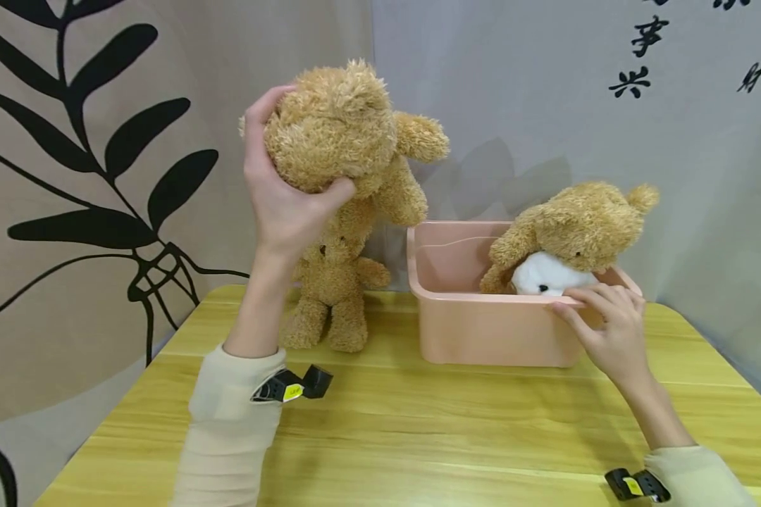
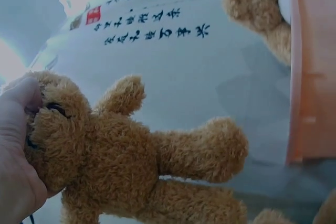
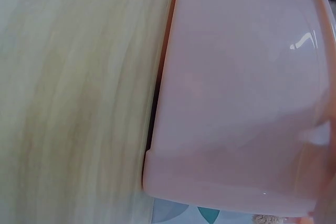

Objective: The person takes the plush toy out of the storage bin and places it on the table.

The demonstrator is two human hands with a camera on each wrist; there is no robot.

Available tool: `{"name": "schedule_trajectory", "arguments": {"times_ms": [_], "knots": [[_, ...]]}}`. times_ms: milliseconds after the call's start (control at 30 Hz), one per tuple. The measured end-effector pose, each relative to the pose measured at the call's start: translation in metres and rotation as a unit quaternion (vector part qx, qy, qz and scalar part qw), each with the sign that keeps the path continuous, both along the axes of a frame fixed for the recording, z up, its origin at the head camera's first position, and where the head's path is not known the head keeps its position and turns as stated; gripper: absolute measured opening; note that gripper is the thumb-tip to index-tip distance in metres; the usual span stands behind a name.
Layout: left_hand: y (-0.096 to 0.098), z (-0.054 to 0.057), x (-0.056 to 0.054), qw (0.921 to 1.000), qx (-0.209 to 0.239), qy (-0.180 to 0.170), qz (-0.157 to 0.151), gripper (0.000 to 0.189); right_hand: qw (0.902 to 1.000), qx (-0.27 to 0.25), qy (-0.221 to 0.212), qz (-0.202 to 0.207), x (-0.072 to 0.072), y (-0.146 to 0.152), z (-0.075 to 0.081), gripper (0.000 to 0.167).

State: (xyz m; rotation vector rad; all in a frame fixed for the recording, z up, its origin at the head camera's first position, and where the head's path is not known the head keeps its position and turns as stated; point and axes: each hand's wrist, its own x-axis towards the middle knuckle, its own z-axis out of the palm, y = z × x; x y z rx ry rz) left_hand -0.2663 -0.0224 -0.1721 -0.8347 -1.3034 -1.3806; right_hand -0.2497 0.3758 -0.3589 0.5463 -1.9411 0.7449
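My left hand point(image 1: 285, 204) grips a tan teddy bear point(image 1: 336, 120) by the head and holds it up in the air. In the left wrist view that bear point(image 2: 121, 140) hangs with its limbs spread. Below and behind it, a smaller-looking tan teddy bear point(image 1: 330, 289) is upright on the table, its head partly hidden. At the right, my right hand point(image 1: 615, 327) holds the front rim of a pink plastic bin point(image 1: 495, 331), fingers over the edge. Inside the bin, a tan teddy bear point(image 1: 590, 218) leans over a white plush toy point(image 1: 548, 273), whose lower part is hidden.
The wooden table point(image 1: 431, 436) extends in front of both hands. A pale curtain point(image 1: 520, 84) with black characters and a leaf print hangs right behind the bin and bears. Small black devices point(image 1: 294, 386) are strapped at both cuffs.
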Motion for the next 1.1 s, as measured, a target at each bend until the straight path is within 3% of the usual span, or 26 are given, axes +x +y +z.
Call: {"name": "schedule_trajectory", "arguments": {"times_ms": [233, 433, 533, 733, 867, 1100], "knots": [[-0.025, 0.008, 0.005, 0.998, -0.001, 0.022, 0.06, 0.072, 1.0, 0.0, 0.003, 0.0, 0.0, -0.001, -0.001, 0.067], [-0.05, 0.011, 0.005, 0.9841, -0.01, 0.032, 0.174, 0.069, 1.0, -0.001, 0.001, -0.002, 0.0, -0.001, -0.001, 0.067], [-0.065, 0.008, 0.003, 0.9785, -0.008, 0.02, 0.205, 0.065, 1.0, -0.003, 0.004, -0.001, -0.001, -0.001, -0.001, 0.069], [-0.091, -0.003, -0.001, 0.9777, -0.004, -0.027, 0.208, 0.064, 1.0, -0.003, 0.007, -0.003, -0.003, 0.0, -0.002, 0.071], [-0.104, -0.013, -0.005, 0.968, -0.019, -0.077, 0.238, 0.064, 1.0, -0.001, 0.008, -0.005, -0.003, 0.001, -0.002, 0.071], [-0.126, -0.03, -0.013, 0.9483, -0.04, -0.174, 0.263, 0.064, 0.9999, 0.0, 0.007, -0.01, -0.003, 0.001, -0.003, 0.072]]}}
